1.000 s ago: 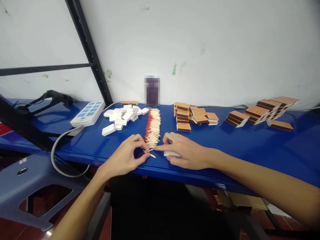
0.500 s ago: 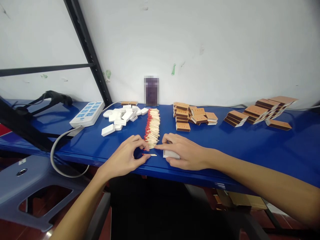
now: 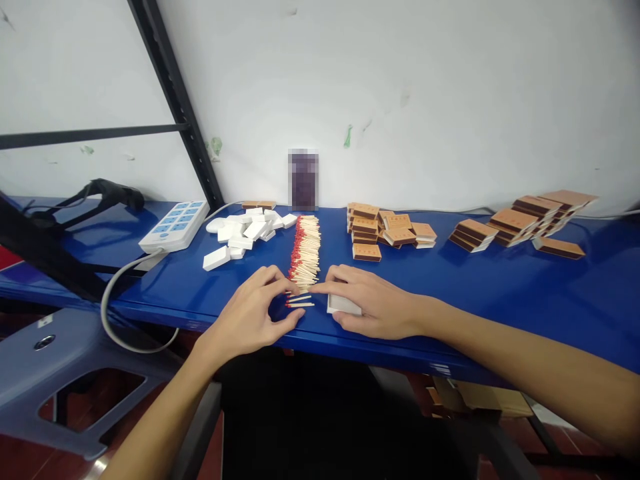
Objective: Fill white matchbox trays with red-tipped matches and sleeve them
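Observation:
A long row of red-tipped matches (image 3: 305,252) lies on the blue table (image 3: 500,293). At its near end a few loose matches (image 3: 300,301) lie side by side. My left hand (image 3: 253,311) rests beside them, fingers curved, fingertips touching the near end of the row. My right hand (image 3: 373,303) lies over a small white inner matchbox tray (image 3: 343,305), gripping it, with its forefinger stretched toward the loose matches.
A heap of white trays (image 3: 245,233) and a white power strip (image 3: 175,227) lie at the left. Brown matchbox sleeves (image 3: 387,232) are stacked right of the row, more brown sleeves (image 3: 520,223) at the far right. A grey plastic stool (image 3: 60,380) stands lower left.
My left hand has let go of the single match and opened a little. A few matches now lie separated at the row's near end. The right hand has barely moved.

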`<state>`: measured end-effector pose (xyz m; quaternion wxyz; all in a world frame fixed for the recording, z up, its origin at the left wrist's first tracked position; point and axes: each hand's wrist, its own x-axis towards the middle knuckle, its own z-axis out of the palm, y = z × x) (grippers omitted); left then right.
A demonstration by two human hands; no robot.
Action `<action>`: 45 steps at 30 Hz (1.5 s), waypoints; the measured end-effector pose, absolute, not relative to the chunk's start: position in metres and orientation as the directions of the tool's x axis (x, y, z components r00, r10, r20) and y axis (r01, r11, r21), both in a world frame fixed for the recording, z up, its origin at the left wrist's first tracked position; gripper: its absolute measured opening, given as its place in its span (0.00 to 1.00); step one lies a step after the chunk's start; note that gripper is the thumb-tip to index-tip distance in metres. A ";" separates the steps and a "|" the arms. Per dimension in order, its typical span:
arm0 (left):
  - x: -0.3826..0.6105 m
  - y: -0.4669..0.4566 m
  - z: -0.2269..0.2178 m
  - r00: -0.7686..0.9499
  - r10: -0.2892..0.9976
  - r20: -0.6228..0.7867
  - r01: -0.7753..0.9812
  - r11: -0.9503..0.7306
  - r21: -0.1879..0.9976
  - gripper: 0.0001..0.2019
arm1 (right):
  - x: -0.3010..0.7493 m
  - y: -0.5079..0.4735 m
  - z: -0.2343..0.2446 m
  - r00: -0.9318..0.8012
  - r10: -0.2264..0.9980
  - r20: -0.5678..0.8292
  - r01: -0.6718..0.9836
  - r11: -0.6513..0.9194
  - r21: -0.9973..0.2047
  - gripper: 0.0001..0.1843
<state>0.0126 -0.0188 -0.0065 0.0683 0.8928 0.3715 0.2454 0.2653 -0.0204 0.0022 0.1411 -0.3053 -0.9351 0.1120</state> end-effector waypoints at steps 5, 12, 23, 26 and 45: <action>0.012 -0.020 -0.010 0.619 0.670 0.411 0.644 -0.732 0.223 0.15 | 0.266 -0.019 0.000 -0.751 0.616 0.239 0.544 0.782 -0.305 0.27; 0.013 -0.020 -0.011 0.623 0.663 0.414 0.645 -0.735 0.206 0.15 | 0.267 -0.019 -0.002 -0.734 0.639 0.228 0.565 0.762 -0.316 0.28; 0.012 -0.022 -0.010 0.657 0.618 0.431 0.611 -0.772 0.174 0.15 | 0.266 -0.019 -0.002 -0.733 0.646 0.211 0.581 0.757 -0.298 0.25; 0.012 -0.022 -0.011 0.663 0.610 0.434 0.604 -0.778 0.170 0.15 | 0.266 -0.019 -0.001 -0.732 0.651 0.200 0.590 0.753 -0.291 0.24; 0.012 -0.022 -0.011 0.657 0.618 0.432 0.595 -0.777 0.207 0.13 | 0.263 -0.019 0.000 -0.735 0.642 0.220 0.580 0.763 -0.287 0.21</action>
